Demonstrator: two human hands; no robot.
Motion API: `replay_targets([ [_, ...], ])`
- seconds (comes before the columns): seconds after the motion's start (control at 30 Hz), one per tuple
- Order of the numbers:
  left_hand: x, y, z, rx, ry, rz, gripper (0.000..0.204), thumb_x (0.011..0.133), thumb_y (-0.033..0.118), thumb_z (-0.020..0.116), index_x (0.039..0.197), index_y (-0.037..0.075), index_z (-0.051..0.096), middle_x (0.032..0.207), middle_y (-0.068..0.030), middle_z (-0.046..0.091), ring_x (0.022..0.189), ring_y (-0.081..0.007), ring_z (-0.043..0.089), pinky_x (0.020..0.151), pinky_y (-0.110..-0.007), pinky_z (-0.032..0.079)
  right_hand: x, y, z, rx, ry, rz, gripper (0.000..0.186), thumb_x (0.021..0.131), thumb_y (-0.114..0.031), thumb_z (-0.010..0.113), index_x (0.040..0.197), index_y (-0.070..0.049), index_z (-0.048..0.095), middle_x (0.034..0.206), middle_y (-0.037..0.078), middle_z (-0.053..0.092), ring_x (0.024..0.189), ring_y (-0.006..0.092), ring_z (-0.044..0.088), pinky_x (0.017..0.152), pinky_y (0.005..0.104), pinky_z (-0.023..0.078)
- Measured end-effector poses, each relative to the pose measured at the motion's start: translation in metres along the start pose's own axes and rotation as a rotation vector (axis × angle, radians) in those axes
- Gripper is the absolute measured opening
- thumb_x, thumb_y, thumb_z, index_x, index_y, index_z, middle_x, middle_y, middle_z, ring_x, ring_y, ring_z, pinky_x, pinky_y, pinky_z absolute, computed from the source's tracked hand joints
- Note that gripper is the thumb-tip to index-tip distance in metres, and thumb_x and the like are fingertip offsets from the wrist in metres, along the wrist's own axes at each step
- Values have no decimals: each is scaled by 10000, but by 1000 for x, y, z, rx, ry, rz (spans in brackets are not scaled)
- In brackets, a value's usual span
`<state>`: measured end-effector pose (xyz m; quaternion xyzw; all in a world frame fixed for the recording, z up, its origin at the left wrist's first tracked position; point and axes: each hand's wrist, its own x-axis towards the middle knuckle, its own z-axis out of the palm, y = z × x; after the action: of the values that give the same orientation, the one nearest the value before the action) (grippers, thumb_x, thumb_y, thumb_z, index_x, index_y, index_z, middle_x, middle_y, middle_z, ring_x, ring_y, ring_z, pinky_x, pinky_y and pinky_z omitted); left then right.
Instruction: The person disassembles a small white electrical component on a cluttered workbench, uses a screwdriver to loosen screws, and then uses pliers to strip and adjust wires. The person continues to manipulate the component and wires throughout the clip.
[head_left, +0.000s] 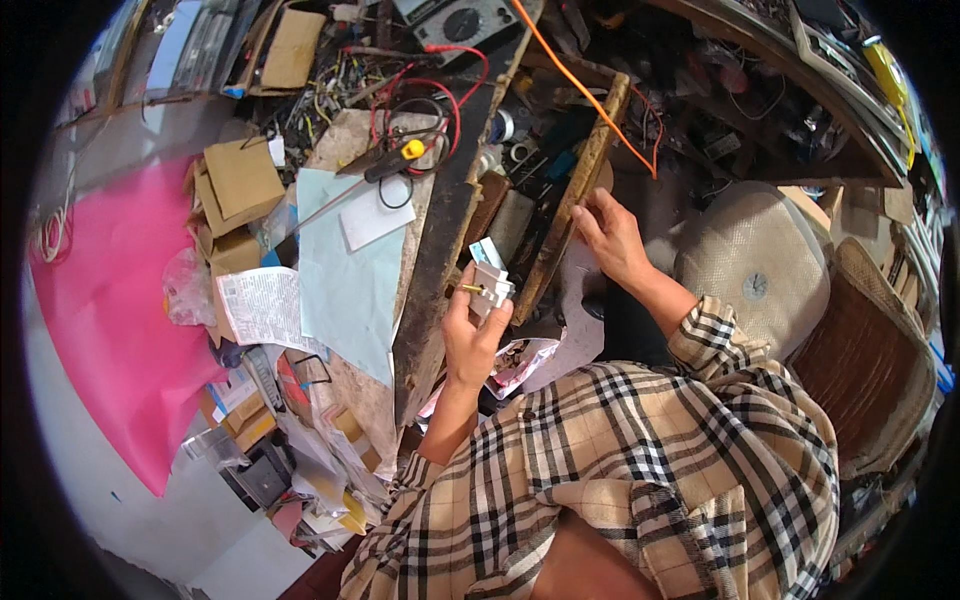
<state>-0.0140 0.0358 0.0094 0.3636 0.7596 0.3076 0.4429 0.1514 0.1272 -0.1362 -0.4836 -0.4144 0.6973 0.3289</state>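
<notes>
My left hand point(470, 340) is closed round a small white plastic electrical plug part point(490, 285) with a brass pin. A small blue-and-white piece point(487, 252) shows at its upper end; I cannot tell whether it is attached. My right hand point(615, 240) hovers by the wooden rim of an open drawer point(570, 200), its fingers curled and thumb close to them. Anything between those fingertips is too small to make out. Inside the drawer, tools and a dark block point(512, 228) lie beside my left hand.
On the bench to the left lie a long screwdriver point(385, 166), a white flat piece point(376, 217) and pale blue paper point(345, 290). A meter point(455, 25) with red and black leads stands beyond. An orange cable point(585, 90) crosses over the drawer. A stool seat point(755, 260) is at right.
</notes>
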Motion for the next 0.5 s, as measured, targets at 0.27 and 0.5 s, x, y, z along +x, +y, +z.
replay_targets([
  [0.27,-8,0,-4,306,-65,112,696,761,211,696,1353,-14,408,1094,-179,585,1041,-268,585,892,-348,447,3,16,-7,-87,-328,153,370,825,-171,716,1064,9,497,886,58,617,738,102,565,611,258,479],
  [0.5,-9,-2,-8,231,-94,128,712,768,199,684,1371,-25,379,1144,-197,555,1053,-275,576,898,-341,442,4,0,-11,-182,-366,64,365,800,-151,740,913,19,437,720,119,631,647,147,632,559,285,509],
])
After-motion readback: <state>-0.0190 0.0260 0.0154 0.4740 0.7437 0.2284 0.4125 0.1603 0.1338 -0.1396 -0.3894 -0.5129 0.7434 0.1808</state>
